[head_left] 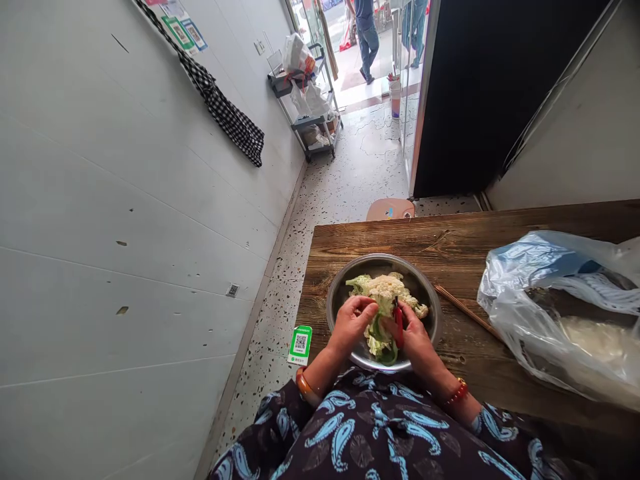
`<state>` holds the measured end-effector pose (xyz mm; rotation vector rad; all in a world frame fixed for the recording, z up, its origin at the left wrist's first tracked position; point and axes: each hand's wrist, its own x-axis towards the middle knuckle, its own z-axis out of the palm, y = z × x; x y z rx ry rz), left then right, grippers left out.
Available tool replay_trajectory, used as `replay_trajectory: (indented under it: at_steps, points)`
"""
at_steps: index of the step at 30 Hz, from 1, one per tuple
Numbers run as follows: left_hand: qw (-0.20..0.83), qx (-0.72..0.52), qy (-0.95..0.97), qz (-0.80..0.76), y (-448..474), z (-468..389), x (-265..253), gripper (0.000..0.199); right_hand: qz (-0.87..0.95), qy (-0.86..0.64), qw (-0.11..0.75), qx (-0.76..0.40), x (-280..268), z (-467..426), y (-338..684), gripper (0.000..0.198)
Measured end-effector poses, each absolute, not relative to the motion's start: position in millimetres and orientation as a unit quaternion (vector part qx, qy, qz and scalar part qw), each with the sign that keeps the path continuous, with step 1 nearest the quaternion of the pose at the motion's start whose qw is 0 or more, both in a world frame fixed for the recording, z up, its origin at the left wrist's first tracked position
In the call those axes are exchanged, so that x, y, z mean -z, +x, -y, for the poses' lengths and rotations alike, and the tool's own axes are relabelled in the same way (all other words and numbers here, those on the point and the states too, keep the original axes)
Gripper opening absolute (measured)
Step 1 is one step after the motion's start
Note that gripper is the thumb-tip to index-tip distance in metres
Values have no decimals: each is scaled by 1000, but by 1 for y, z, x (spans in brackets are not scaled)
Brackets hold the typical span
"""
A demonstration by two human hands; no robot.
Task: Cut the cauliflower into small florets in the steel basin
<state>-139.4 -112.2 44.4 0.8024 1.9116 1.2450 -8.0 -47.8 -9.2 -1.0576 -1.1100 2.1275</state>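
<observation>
A round metal bowl point(334, 313) stands at the near edge of the wooden table, with pale cauliflower point(385, 287) in it. Green leaves and stalk pieces point(384, 352) lie at the bowl's near side. Over the left part of the bowl, my left hand point(350, 323) has its thumb and fingers drawn together against a piece of cauliflower. My right hand point(416, 340) is closed around a small red-handled tool point(399, 325) beside the same cauliflower. The tool's dark end points up; its exact kind is hard to make out.
Clear plastic bags point(545, 313) fill the right of the wooden table point(360, 240). Thin brown sticks point(467, 310) lie between bowl and bags. A green QR card point(300, 345) is at the left edge. Beyond are a stool point(390, 209), a loaded cart point(307, 122) and a person point(367, 40) outside the doorway.
</observation>
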Motion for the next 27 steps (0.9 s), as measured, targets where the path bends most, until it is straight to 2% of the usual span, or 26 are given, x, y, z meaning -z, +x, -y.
replay_trajectory:
  at_steps: [7,17,27]
  points:
    - [404,-507,279,-708,-139,103,-36,40,404,-375,224,-804,8,55,-6,65]
    - [379,-480,264,-746,-139,102,-20,27,316,-375,210,-846,9,59,-4,62]
    - [544,-605,54,-579,-140,106,-21,34,270,-324,205,-883,-3,58,-1,52]
